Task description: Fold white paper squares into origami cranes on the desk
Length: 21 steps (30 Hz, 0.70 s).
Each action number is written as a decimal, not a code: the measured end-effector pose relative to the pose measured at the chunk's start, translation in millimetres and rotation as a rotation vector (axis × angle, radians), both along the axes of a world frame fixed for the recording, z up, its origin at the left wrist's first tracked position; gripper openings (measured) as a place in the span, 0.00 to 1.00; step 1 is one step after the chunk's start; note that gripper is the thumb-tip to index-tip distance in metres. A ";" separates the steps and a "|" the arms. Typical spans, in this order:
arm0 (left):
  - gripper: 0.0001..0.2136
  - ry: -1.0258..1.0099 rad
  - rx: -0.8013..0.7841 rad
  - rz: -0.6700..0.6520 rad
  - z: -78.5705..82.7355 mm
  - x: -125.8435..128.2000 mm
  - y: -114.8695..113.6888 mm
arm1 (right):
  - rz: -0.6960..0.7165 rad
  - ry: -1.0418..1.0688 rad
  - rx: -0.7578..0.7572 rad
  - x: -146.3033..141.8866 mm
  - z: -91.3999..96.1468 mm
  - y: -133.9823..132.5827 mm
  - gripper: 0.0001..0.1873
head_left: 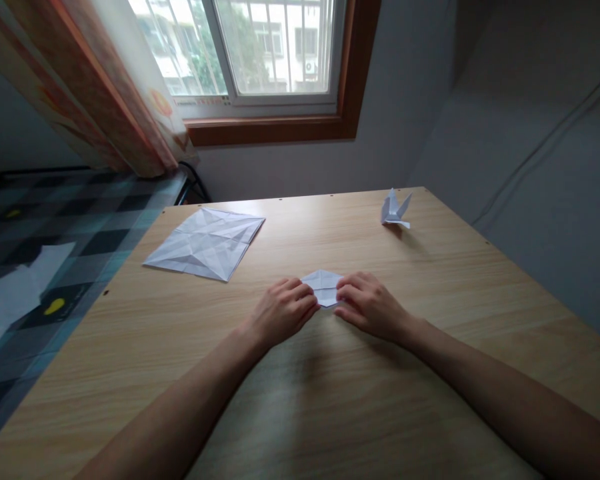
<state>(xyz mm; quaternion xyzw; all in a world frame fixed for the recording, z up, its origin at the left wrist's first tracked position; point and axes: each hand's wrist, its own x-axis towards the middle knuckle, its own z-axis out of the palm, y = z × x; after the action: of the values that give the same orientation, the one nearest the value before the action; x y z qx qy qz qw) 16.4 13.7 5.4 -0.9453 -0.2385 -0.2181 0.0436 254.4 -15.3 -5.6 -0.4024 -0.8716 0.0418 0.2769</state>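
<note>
A small folded piece of white paper (pixel 325 287) lies on the table between my two hands, with crease lines across its face. My left hand (pixel 289 308) grips its left side, thumb at the near edge and fingers curled on top. On the opposite side my right hand (pixel 367 303) pinches the paper the same way. The fingers cover both ends of the folded paper, so its full outline is hidden.
The wooden table (pixel 430 387) carries creased white paper sheets (pixel 207 241) at the back left and a folded paper figure (pixel 394 210) at the back right. Left of it, white paper (pixel 17 293) lies on checked cloth (pixel 100 240). Beyond is a window (pixel 280 47).
</note>
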 end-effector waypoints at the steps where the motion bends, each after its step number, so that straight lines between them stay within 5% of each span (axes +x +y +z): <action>1: 0.11 0.006 -0.004 -0.004 -0.2 0.1 -0.3 | 0.016 -0.012 -0.020 -2.5 0.0 -0.6 0.05; 11: 0.16 0.038 -0.054 0.085 5.8 8.7 -5.7 | -0.089 0.035 -0.132 -14.4 -0.2 -1.6 0.09; 17: 0.11 0.055 -0.131 0.217 4.3 12.2 -4.9 | -0.203 -0.039 -0.149 -17.5 0.4 1.4 0.06; 21: 0.07 0.044 -0.147 0.172 2.5 11.2 -4.7 | -0.181 -0.056 -0.070 -17.4 0.1 -0.1 0.04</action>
<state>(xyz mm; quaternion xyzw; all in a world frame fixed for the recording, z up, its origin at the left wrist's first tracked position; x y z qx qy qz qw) 27.6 9.1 7.9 -0.9266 -0.3331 -0.1746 -0.0019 237.0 -15.5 -5.5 -0.4899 -0.8371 0.0355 0.2408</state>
